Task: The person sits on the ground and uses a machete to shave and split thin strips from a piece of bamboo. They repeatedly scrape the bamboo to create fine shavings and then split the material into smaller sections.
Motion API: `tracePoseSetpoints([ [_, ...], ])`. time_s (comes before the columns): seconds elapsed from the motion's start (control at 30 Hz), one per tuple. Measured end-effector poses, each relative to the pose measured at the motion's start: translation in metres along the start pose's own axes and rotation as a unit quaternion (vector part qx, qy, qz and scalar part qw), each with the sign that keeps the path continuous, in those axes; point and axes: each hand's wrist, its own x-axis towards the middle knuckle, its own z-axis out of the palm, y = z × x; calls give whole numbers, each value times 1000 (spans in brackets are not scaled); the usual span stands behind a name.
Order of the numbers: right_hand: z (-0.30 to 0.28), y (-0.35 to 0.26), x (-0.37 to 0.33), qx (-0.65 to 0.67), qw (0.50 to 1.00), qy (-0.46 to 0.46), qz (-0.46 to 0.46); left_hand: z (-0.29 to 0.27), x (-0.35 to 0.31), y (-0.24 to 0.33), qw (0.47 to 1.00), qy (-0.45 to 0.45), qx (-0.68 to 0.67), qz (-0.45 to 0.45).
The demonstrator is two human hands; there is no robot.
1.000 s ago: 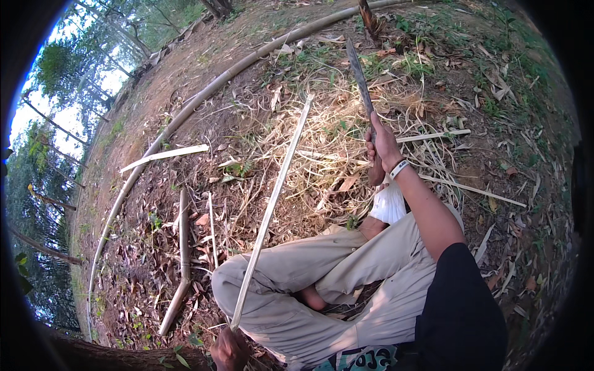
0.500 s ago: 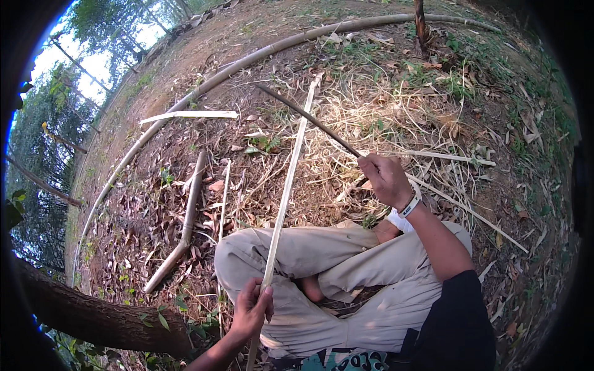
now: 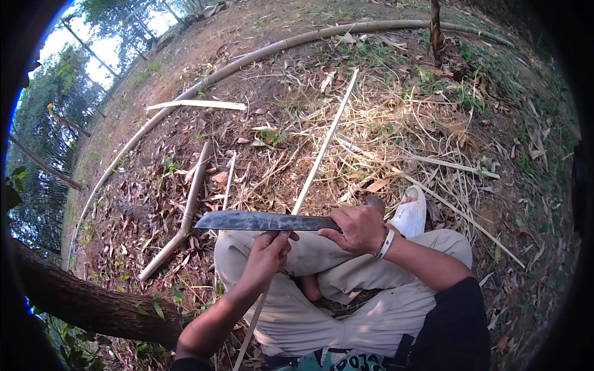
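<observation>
My right hand (image 3: 361, 228) is closed round the handle of a machete (image 3: 263, 221). Its broad dark blade points left and crosses over a long pale bamboo strip (image 3: 327, 141). Just below the blade, my left hand (image 3: 270, 252) pinches that strip between thumb and fingers. The strip slants from the lower left, past my left knee, up to the far ground. Where the blade crosses, it hides a short part of the strip, and whether the edge touches it I cannot tell.
My crossed legs (image 3: 365, 266) are in beige trousers. Fine shavings (image 3: 396, 133) cover the ground ahead. Other strips (image 3: 197, 104) lie around, with a bent stick (image 3: 185, 216) at left. A long pole (image 3: 291, 42) arcs behind; a thick trunk (image 3: 93, 309) leans at lower left.
The machete has swung down from pointing far ahead to lying level across the strip. My left hand has moved up along the strip, and the strip's far end has tilted right.
</observation>
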Motion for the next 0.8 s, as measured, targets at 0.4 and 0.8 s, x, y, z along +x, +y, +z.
tracePoseSetpoints([
  [0.4,-21,47,10,-39,996,32,70,-9,-40,-10,981,26,168,96],
  [0.8,-44,268,-7,-78,852,196,478,-95,-159,-49,987,76,142,2],
])
